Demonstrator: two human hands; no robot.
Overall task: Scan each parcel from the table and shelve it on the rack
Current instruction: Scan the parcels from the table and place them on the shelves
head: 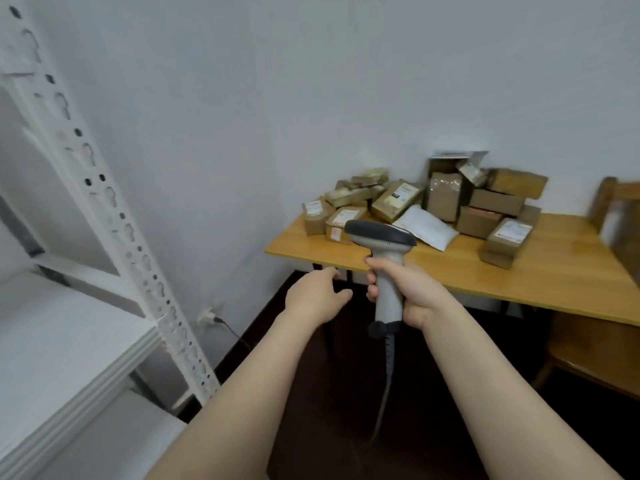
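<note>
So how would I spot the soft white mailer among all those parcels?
Find the wooden table with its heap of parcels. At the heap's front edge, just past the scanner, lies the white mailer. It is the only white, pillowy bag; its neighbours are all brown.

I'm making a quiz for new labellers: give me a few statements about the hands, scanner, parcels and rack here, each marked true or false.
1. The right hand grips the scanner by its handle. True.
2. The left hand holds a parcel. False: it is open, holds nothing and reaches toward the table.
3. The parcels are piled on the table, against the wall. True.
4. The rack stands to the right of the table. False: it stands to the left.
5. A cable hangs from the bottom of the scanner. True.
</note>
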